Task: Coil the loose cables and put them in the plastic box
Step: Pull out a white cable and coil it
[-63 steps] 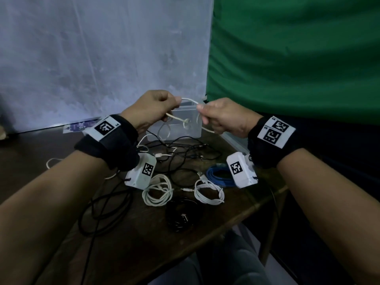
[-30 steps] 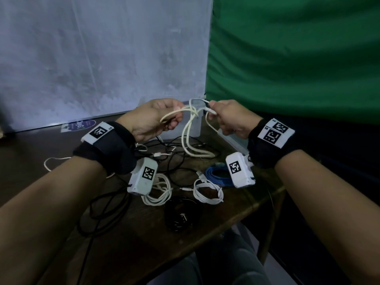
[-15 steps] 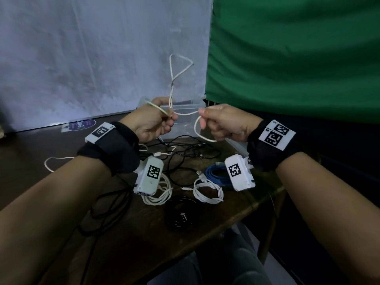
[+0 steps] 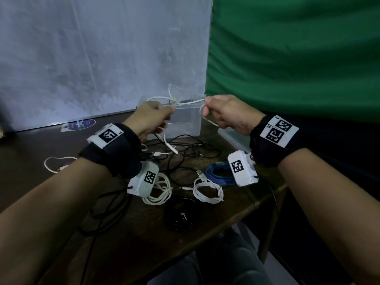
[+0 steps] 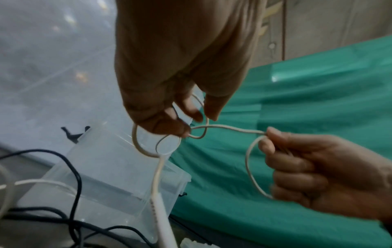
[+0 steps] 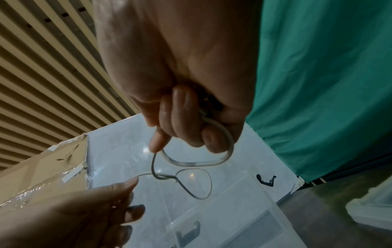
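I hold a white cable (image 4: 188, 102) in the air between my two hands, above the box (image 4: 185, 122). My left hand (image 4: 151, 118) is curled, thumb and fingertips pinching the cable where it crosses itself in small loops; one end with its plug hangs down from that hand toward the table (image 4: 123, 233). My right hand (image 4: 230, 114), at 3 o'clock from the left, is closed too, thumb and forefinger nipping the cable, with a loop bending round below my curled fingers. The stretch between the hands runs nearly straight. The clear box stands at 12 o'clock on the table, just behind my hands. Below them lies a tangle of black cables (image 4: 185, 155); nearer me lie two white coils (image 4: 208, 191), a blue coil (image 4: 218, 173) and a black coil (image 4: 178, 214).
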